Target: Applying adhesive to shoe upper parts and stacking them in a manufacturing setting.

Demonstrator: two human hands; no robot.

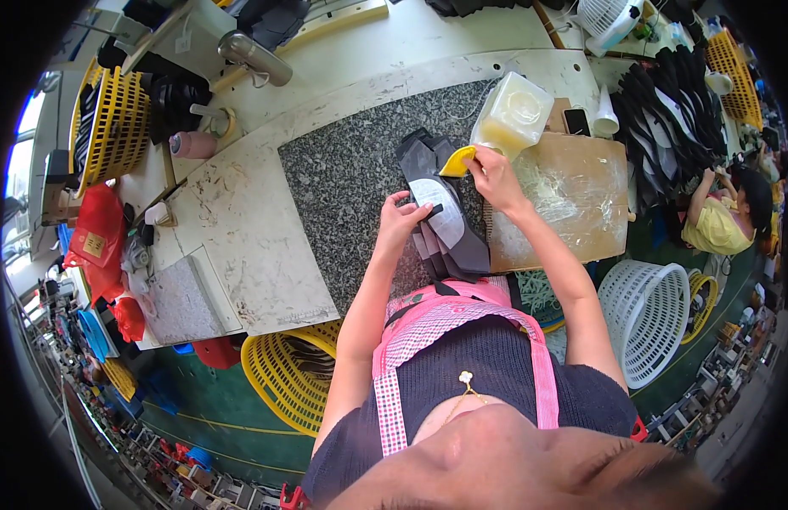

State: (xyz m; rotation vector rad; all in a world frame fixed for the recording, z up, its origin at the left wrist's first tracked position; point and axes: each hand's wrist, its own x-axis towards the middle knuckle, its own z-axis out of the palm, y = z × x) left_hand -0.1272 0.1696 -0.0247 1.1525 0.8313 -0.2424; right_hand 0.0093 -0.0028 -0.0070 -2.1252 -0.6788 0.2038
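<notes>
Pinched in my right hand point(496, 180) is a flat yellow scraper point(456, 161), its edge just above the upper part of a pile of cut pieces. These black and grey pieces point(462, 242) look like fabric and lie overlapping on a speckled stone slab point(334, 161), the uppermost with a pale grey patch. My left hand point(398, 223) grips the left edge of that patch, thumb on top beside a small black tab. Behind my right hand, a translucent square tub point(517, 110) holds a yellowish substance.
A smeared cardboard sheet point(572, 200) lies right of the slab, with a phone point(576, 121) at its far edge. Beyond hang black strips point(670, 119). White point(644, 319) and yellow point(283, 382) baskets flank me below the table. A person in yellow point(718, 223) sits far right.
</notes>
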